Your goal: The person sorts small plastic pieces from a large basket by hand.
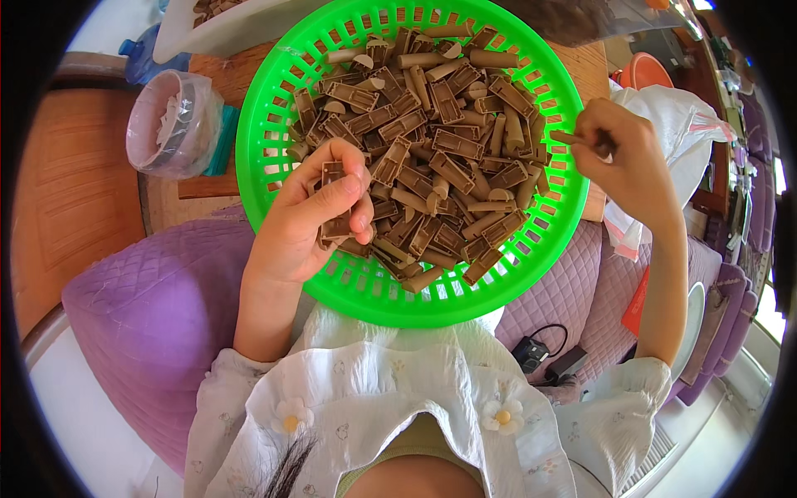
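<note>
A round green plastic basket [415, 311] with a slotted rim is heaped with small brown plastic half-shell parts [457, 143], some hollow side up, others rounded side up. Over its left part, my left hand [311, 212] is closed around one such brown part [334, 226], hollow side facing up between thumb and fingers. My right hand [618, 153] is at the basket's right rim, thumb and fingers pinched on a thin brown piece [564, 137] that points left over the rim. The exact shape of this piece is partly hidden by the fingers.
A wooden table [214, 76] lies under the basket. Left of it stands a plastic-wrapped tub [156, 124], with a blue bottle [154, 54] behind. A white container [241, 25] sits at the far left. White sacks [677, 124] are on the right; a black power adapter [530, 353] lies on the purple quilted seat.
</note>
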`<state>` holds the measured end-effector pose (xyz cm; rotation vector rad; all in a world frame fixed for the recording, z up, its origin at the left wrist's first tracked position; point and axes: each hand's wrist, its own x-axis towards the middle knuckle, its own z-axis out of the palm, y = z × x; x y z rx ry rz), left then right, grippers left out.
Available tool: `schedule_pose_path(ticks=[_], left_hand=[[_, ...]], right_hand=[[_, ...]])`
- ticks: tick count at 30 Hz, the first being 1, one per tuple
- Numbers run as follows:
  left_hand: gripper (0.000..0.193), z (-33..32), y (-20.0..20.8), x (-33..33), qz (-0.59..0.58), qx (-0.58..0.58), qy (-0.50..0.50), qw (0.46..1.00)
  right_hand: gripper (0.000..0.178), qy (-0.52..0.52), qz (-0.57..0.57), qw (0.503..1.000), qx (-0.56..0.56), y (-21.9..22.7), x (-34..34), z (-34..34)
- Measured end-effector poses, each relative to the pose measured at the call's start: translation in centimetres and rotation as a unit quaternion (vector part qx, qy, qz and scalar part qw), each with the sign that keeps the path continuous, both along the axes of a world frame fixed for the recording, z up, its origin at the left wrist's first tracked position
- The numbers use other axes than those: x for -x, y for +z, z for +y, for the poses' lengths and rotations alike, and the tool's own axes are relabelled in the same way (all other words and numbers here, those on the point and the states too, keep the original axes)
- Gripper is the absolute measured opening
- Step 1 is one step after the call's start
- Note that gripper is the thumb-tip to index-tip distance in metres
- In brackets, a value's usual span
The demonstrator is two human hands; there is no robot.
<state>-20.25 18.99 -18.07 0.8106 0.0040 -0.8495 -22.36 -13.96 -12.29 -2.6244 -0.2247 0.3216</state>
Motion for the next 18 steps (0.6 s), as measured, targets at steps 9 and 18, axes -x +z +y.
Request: schedule_pose_path(ticks=[9, 18], left_hand=[[0.011, -0.6, -0.2, 0.0, 0.016, 0.011, 0.025, 1.000], [0.013, 0.0, -0.7, -0.5, 0.077, 0.047, 0.106, 0.990]], right_hand=[[0.027, -0.194, 0.278, 0.650, -0.680, -1.7, 1.6, 0.5], [0.031, -0.209, 0.163, 0.724, -0.637, -1.9, 0.6, 2.4]])
